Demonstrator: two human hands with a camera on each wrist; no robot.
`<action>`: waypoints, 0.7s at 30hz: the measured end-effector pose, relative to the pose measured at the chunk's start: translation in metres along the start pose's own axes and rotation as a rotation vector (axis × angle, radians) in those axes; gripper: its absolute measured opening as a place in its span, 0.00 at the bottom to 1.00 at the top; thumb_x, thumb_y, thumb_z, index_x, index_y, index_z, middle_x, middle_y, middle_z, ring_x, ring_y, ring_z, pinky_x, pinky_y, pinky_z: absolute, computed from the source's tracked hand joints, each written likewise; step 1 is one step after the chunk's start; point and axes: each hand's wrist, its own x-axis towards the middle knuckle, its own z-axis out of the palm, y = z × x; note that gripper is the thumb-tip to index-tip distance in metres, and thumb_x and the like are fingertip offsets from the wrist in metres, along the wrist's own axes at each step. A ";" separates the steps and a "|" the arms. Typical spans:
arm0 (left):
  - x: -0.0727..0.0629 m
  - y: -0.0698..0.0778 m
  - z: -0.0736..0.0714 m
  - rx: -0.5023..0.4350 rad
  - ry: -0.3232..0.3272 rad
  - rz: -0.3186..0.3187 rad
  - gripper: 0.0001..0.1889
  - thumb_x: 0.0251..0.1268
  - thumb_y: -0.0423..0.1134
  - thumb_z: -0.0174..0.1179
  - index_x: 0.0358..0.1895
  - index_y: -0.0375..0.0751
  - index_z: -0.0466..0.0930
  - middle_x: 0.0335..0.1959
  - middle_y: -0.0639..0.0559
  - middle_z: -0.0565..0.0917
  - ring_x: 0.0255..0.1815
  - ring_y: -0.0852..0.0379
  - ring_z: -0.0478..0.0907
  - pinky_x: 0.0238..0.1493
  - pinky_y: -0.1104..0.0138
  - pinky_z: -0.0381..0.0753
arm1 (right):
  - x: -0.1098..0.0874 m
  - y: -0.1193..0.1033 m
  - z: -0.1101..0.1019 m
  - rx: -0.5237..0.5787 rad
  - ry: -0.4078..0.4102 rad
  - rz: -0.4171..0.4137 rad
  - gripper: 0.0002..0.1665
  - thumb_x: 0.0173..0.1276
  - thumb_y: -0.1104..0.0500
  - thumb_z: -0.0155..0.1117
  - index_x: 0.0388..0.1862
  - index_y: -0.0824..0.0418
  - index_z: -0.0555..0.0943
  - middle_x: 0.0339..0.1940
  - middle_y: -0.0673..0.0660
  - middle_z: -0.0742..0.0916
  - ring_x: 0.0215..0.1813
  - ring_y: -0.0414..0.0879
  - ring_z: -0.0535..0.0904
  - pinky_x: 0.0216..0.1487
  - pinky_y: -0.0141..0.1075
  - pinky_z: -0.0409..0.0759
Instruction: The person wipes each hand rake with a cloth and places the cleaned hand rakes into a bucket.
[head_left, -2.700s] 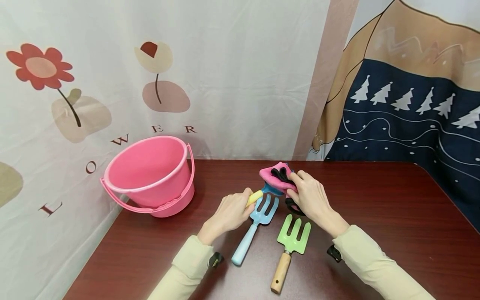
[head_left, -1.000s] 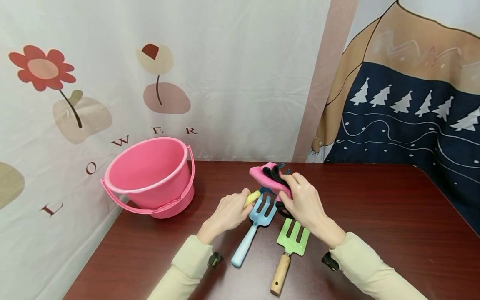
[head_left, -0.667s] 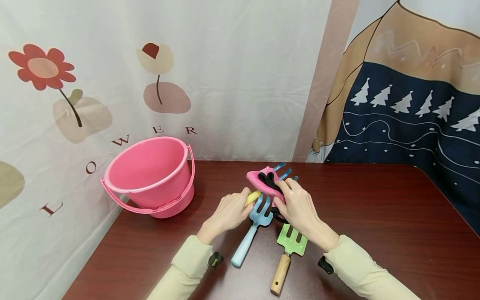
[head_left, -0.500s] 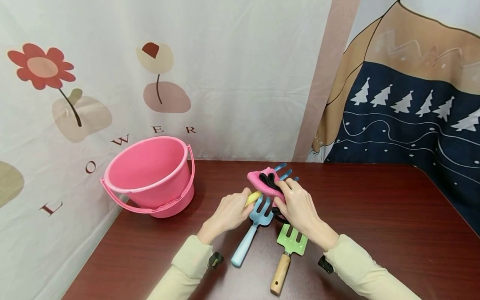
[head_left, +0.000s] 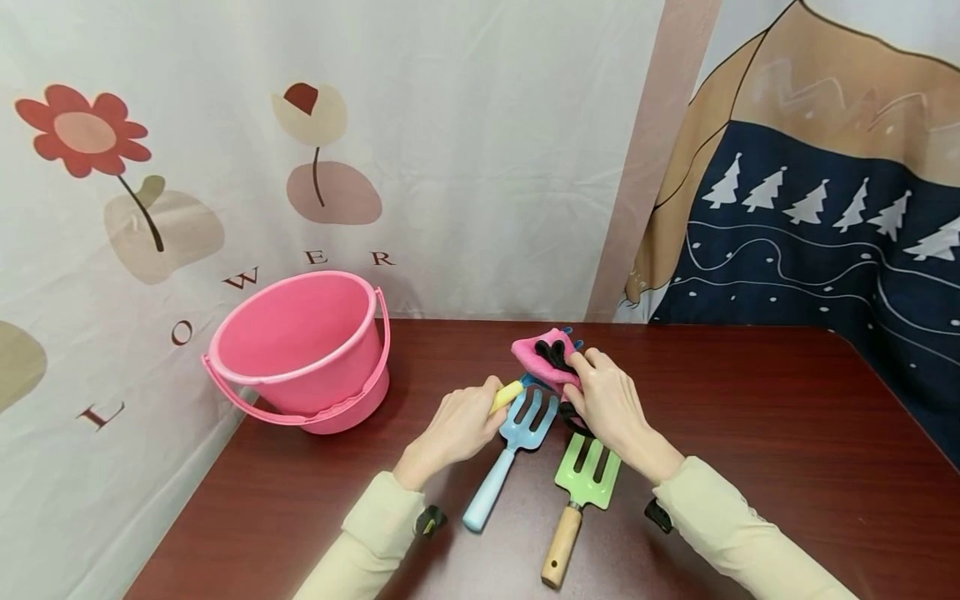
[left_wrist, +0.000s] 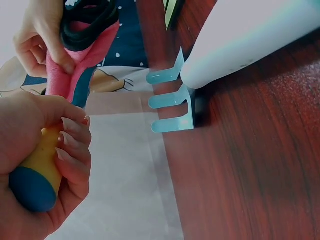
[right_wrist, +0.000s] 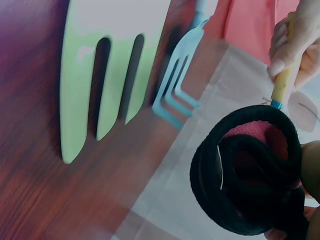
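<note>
My left hand (head_left: 461,421) grips the yellow handle of a garden fork (head_left: 507,396), its fingers curled round it. The handle's blue butt shows in the left wrist view. Blue tine tips of this fork poke out past a folded pink cloth (head_left: 542,358) with black cuff-like bands. My right hand (head_left: 611,404) pinches that cloth round the fork's head, most of which is hidden. Below the hands, a light-blue hand fork (head_left: 498,471) and a green hand fork (head_left: 588,479) with a wooden handle lie on the table, tines pointing away.
A pink bucket (head_left: 330,375) with its handle hanging down stands at the table's back left. The dark-red wooden table (head_left: 795,433) ends at a printed curtain (head_left: 487,167) behind.
My right hand and the cloth first slid left toward the handle, baring more tines. Since half a second ago they have moved back right over the tines. My left hand has stayed nearly still.
</note>
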 end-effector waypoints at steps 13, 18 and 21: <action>-0.001 -0.002 -0.001 -0.014 -0.054 -0.024 0.08 0.62 0.39 0.57 0.36 0.41 0.69 0.15 0.57 0.62 0.14 0.61 0.61 0.16 0.71 0.60 | 0.008 0.012 -0.010 0.016 0.033 0.036 0.13 0.51 0.68 0.68 0.38 0.65 0.80 0.29 0.60 0.77 0.27 0.49 0.71 0.22 0.41 0.73; -0.001 -0.003 -0.001 -0.012 -0.061 -0.035 0.08 0.62 0.40 0.57 0.35 0.41 0.69 0.15 0.56 0.63 0.14 0.61 0.61 0.16 0.71 0.60 | 0.012 0.016 -0.018 0.027 0.038 0.071 0.12 0.53 0.67 0.68 0.39 0.65 0.80 0.30 0.61 0.78 0.28 0.50 0.72 0.24 0.41 0.74; 0.000 -0.004 -0.001 0.001 -0.057 -0.038 0.08 0.62 0.40 0.57 0.34 0.41 0.69 0.14 0.55 0.64 0.14 0.61 0.61 0.15 0.70 0.61 | 0.013 0.020 -0.021 0.026 0.065 0.084 0.13 0.53 0.68 0.68 0.39 0.65 0.80 0.29 0.61 0.78 0.27 0.51 0.72 0.24 0.42 0.73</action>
